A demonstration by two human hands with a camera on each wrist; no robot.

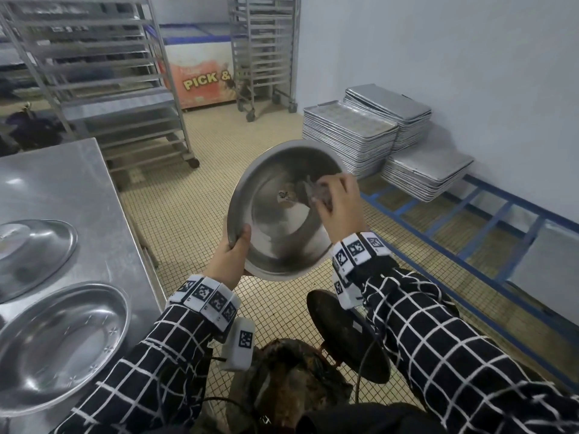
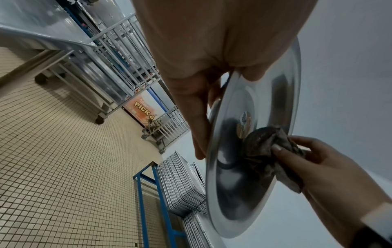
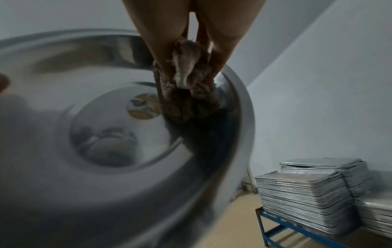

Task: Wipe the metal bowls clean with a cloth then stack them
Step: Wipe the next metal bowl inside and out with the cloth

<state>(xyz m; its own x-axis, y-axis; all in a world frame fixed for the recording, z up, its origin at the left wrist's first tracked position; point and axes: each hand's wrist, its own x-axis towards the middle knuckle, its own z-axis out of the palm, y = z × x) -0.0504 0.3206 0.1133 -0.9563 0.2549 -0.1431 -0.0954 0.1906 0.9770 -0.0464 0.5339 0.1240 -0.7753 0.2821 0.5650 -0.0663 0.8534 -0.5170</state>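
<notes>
A wide metal bowl (image 1: 275, 220) is held tilted in the air over the floor, its inside facing me. My left hand (image 1: 232, 255) grips its lower left rim, thumb inside and fingers behind, as the left wrist view shows (image 2: 212, 94). My right hand (image 1: 335, 205) pinches a bunched grey-brown cloth (image 1: 316, 192) against the bowl's inner right wall. The cloth (image 2: 267, 151) lies beside a round sticker (image 3: 142, 107) at the bowl's centre. Two more metal bowls rest on the steel table (image 1: 94, 189) at left, one upside down (image 1: 31, 252), one upright (image 1: 59, 343).
Stacks of baking trays (image 1: 354, 133) sit on a low blue frame (image 1: 470, 214) along the right wall. Wheeled racks (image 1: 103, 73) and a chest freezer (image 1: 200, 73) stand behind. A dark round object (image 1: 344, 333) sits on the tiled floor near my legs.
</notes>
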